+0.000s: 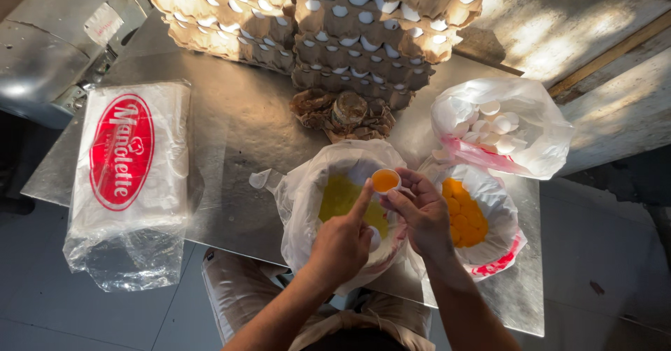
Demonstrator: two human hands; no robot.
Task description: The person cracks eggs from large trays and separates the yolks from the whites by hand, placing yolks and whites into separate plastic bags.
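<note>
My right hand holds half an eggshell with an orange yolk in it, above a bag-lined bowl of yellowish egg liquid. My left hand points its index finger up to the shell's rim and seems to curl around a white piece of shell in the palm. To the right, a second bag-lined bowl holds several orange yolks. Behind it a clear plastic bag is full of empty white shells.
Stacks of cardboard egg trays with white eggs stand at the back of the metal table. A crumpled tray piece lies before them. A large clear-and-white plastic pack with a red oval lies at left. A metal machine sits far left.
</note>
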